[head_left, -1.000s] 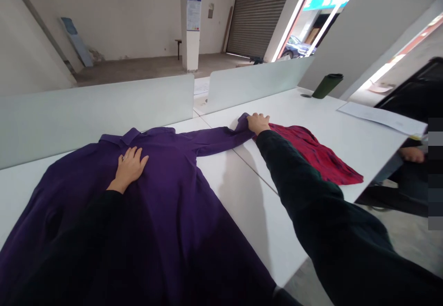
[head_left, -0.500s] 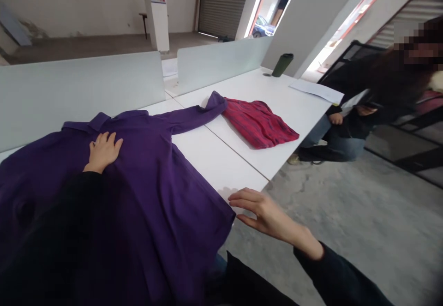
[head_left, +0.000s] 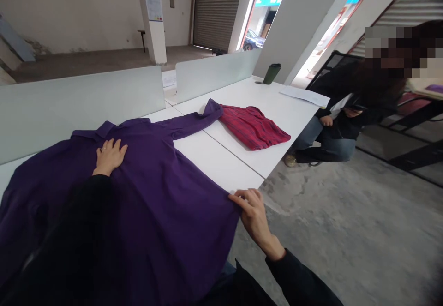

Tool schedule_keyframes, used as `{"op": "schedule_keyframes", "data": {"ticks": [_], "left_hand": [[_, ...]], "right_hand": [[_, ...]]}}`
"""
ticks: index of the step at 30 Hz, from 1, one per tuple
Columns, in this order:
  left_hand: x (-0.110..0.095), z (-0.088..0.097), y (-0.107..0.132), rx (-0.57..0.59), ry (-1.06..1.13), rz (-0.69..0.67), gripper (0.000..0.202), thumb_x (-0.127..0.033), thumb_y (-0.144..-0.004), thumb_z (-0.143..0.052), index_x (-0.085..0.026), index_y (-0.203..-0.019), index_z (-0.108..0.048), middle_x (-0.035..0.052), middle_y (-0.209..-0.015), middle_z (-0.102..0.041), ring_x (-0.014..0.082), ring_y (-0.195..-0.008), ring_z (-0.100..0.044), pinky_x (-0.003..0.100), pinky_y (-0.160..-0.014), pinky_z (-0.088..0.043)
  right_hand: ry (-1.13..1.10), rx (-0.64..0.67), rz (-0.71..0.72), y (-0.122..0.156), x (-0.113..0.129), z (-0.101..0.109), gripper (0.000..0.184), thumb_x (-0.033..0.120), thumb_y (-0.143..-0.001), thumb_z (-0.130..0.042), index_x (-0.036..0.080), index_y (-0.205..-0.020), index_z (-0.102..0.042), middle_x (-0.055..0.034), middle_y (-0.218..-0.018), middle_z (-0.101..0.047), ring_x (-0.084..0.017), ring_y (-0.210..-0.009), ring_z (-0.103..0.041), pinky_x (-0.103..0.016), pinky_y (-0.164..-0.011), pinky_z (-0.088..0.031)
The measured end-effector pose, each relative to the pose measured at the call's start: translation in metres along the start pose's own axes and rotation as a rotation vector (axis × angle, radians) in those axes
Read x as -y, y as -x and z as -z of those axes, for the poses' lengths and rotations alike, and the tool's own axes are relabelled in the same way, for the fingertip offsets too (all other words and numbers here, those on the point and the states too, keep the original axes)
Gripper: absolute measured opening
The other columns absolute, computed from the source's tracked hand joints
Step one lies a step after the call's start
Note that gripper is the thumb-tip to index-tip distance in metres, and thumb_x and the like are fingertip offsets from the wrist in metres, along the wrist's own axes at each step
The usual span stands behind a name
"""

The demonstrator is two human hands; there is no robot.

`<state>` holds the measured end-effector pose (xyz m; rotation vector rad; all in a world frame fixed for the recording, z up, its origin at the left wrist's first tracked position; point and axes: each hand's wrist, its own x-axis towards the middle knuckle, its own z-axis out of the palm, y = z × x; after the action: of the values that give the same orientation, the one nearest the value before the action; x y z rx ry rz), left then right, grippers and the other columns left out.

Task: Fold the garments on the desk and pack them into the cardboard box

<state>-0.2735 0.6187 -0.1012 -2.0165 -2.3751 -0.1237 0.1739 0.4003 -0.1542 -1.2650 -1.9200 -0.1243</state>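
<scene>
A purple collared shirt (head_left: 155, 167) lies spread over the white table (head_left: 207, 158), its lower part hanging past the near edge. One long sleeve stretches to the right, and its cuff end meets a folded red-and-dark plaid garment (head_left: 254, 126). My left hand (head_left: 110, 156) rests flat on the shirt below the collar, fingers spread. At the shirt's lower right corner, my right hand (head_left: 254, 213) pinches the hem between thumb and fingers and holds the cloth taut. The far left sleeve is partly hidden by my left arm.
Low frosted partitions (head_left: 83, 107) line the table's far side. A dark green cup (head_left: 272, 74) and white papers (head_left: 304, 96) stand and lie at the right end. A person (head_left: 346, 107) in dark clothes sits beyond it, holding a phone. Concrete floor (head_left: 311, 204) shows at right.
My right hand has closed on the shirt's hem corner and drawn the side edge straighter. My left hand stays flat on the cloth. The view has shifted slightly.
</scene>
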Motion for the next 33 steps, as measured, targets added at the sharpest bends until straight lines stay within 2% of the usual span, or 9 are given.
{"op": "schedule_keyframes", "data": {"ticks": [3,7,12,16,18,23,28,31,33], "left_hand": [[0.001,-0.002,-0.001,-0.008,-0.005,-0.001,0.072,-0.051,-0.094,-0.016,-0.01,-0.15,-0.036,0.0188,-0.158,-0.03,0.0353,-0.147,-0.021,0.06,-0.115,-0.02],[0.0,-0.004,0.0,-0.026,-0.008,-0.01,0.072,-0.051,-0.094,-0.016,-0.01,-0.149,-0.037,0.0187,-0.157,-0.032,0.0353,-0.147,-0.022,0.06,-0.115,-0.022],[0.001,-0.007,0.001,-0.047,-0.006,-0.021,0.07,-0.05,-0.094,-0.018,-0.01,-0.148,-0.039,0.0196,-0.156,-0.033,0.0355,-0.146,-0.024,0.06,-0.114,-0.024],[0.002,-0.009,0.001,-0.064,0.003,-0.027,0.068,-0.049,-0.094,-0.02,-0.011,-0.147,-0.04,0.0195,-0.155,-0.035,0.0351,-0.146,-0.024,0.06,-0.114,-0.023],[0.001,-0.009,0.002,-0.05,0.016,-0.029,0.067,-0.049,-0.095,-0.02,-0.012,-0.146,-0.041,0.019,-0.155,-0.035,0.0351,-0.146,-0.024,0.06,-0.114,-0.022],[0.0,-0.001,0.019,-0.097,0.098,-0.053,0.065,-0.049,-0.096,-0.021,-0.012,-0.144,-0.045,0.0168,-0.157,-0.031,0.0337,-0.149,-0.015,0.054,-0.117,-0.021],[0.033,0.034,0.069,-0.101,0.058,-0.095,0.065,-0.047,-0.092,-0.027,-0.008,-0.139,-0.051,0.0162,-0.151,-0.041,0.0271,-0.147,-0.023,0.041,-0.121,-0.017],[0.079,0.071,0.128,-0.113,0.038,-0.094,0.07,-0.05,-0.087,-0.029,-0.006,-0.136,-0.052,0.0171,-0.142,-0.05,0.0251,-0.137,-0.041,0.036,-0.118,-0.025],[0.116,0.091,0.179,-0.095,0.035,0.059,0.07,-0.052,-0.083,-0.028,-0.009,-0.131,-0.056,0.015,-0.13,-0.06,0.0247,-0.123,-0.055,0.034,-0.109,-0.037]], "right_hand": [[0.073,-0.083,-0.072,0.013,-0.016,0.003,0.037,-0.004,-0.086,-0.043,0.022,-0.097,-0.067,-0.004,-0.087,-0.06,-0.017,-0.078,-0.054,-0.041,-0.083,-0.041],[0.06,-0.046,-0.048,0.025,-0.026,0.006,0.029,0.001,-0.088,-0.048,0.022,-0.098,-0.066,-0.0056,-0.096,-0.063,-0.018,-0.086,-0.057,-0.042,-0.085,-0.043],[-0.001,-0.015,0.006,0.03,-0.03,0.016,0.028,0.0,-0.085,-0.047,0.022,-0.095,-0.062,-0.0058,-0.104,-0.065,-0.021,-0.097,-0.06,-0.05,-0.098,-0.04],[-0.097,-0.013,0.006,0.018,-0.022,0.027,0.03,0.002,-0.086,-0.043,0.021,-0.101,-0.06,-0.0083,-0.11,-0.064,-0.023,-0.102,-0.06,-0.05,-0.097,-0.043],[-0.144,0.059,0.012,0.01,-0.015,0.029,0.024,0.007,-0.089,-0.048,0.021,-0.104,-0.06,-0.0092,-0.108,-0.065,-0.023,-0.102,-0.06,-0.045,-0.09,-0.048],[-0.188,0.254,0.021,0.001,-0.013,0.03,0.014,0.012,-0.092,-0.051,0.021,-0.083,-0.058,-0.0057,-0.086,-0.066,-0.02,-0.081,-0.063,-0.037,-0.074,-0.052],[-0.176,0.276,0.144,-0.014,-0.028,0.037,0.009,0.019,-0.093,-0.053,0.023,-0.094,-0.062,-0.0051,-0.09,-0.07,-0.021,-0.082,-0.066,-0.044,-0.085,-0.05],[-0.253,0.315,0.253,-0.044,-0.02,0.041,0.01,0.02,-0.093,-0.054,0.023,-0.097,-0.063,-0.0044,-0.09,-0.071,-0.02,-0.081,-0.067,-0.042,-0.087,-0.052],[-0.324,0.377,0.343,-0.07,-0.002,0.04,0.013,0.021,-0.094,-0.053,0.023,-0.098,-0.065,-0.0048,-0.09,-0.071,-0.02,-0.083,-0.067,-0.04,-0.085,-0.053]]}}
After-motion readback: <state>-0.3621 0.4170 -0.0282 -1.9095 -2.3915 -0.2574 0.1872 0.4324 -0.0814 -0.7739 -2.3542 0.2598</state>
